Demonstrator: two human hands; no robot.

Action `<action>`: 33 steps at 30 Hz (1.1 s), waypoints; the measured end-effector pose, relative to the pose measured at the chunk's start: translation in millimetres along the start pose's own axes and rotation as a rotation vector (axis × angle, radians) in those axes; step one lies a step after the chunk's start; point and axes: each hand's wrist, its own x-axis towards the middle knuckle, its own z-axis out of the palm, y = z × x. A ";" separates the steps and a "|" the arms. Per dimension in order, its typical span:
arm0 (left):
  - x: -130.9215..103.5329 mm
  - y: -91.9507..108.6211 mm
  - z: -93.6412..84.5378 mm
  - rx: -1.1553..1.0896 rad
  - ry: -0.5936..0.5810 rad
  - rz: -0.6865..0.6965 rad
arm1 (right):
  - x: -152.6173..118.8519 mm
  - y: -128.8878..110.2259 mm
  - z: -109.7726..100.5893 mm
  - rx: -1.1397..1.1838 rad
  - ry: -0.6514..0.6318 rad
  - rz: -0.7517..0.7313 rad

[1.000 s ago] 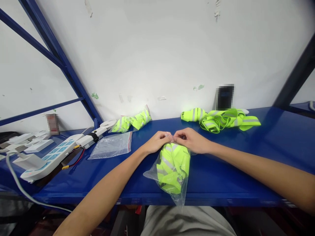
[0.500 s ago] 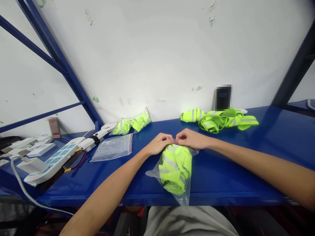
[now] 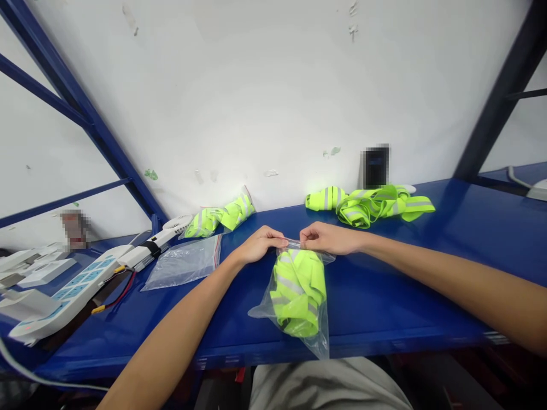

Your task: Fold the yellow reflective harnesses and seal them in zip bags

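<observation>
A clear zip bag [image 3: 260,309] lies at the near edge of the blue table, its mouth facing away from me. Inside it is a bundled yellow-green reflective strap [image 3: 301,290] with grey bands. My left hand [image 3: 261,244] pinches the left part of the bag's mouth between thumb and fingers. On the right part of that same edge, my right hand [image 3: 327,237] is closed in a pinch. A short stretch of the seal shows between the two hands.
A flat clear zip bag [image 3: 183,263] lies left of my hands. Behind it are bagged reflective straps [image 3: 222,215] and a white fan [image 3: 177,224]. Loose reflective straps [image 3: 380,206] lie at the back right. A power strip [image 3: 70,293] with cables occupies the left side.
My hands have moved slightly apart along the bag's mouth, showing more of the seal between them. The whole view has shifted a little, so things appear farther left.
</observation>
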 end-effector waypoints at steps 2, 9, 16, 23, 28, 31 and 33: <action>-0.9 2.1 0.2 0.011 -0.001 0.005 | -1.6 -0.9 -2.3 -0.021 -0.015 -0.006; -2.0 -0.4 -2.5 0.003 0.006 -0.005 | -5.9 2.6 -1.7 -0.163 0.073 -0.148; -10.1 -3.1 -10.4 -0.011 0.125 0.020 | -14.5 2.5 -8.2 -0.049 0.026 0.003; -12.2 -2.4 -10.3 -0.007 0.121 0.045 | -14.6 0.5 -12.4 -0.134 -0.009 0.012; -15.6 1.0 -12.3 -0.068 0.045 0.015 | -13.8 2.5 -5.1 -0.155 0.108 -0.135; -19.1 9.9 -11.3 -0.047 -0.075 -0.060 | -13.2 1.0 3.0 -0.168 0.170 -0.168; -21.2 17.1 -9.9 0.004 -0.127 -0.109 | -13.3 -1.2 8.3 -0.177 0.195 -0.183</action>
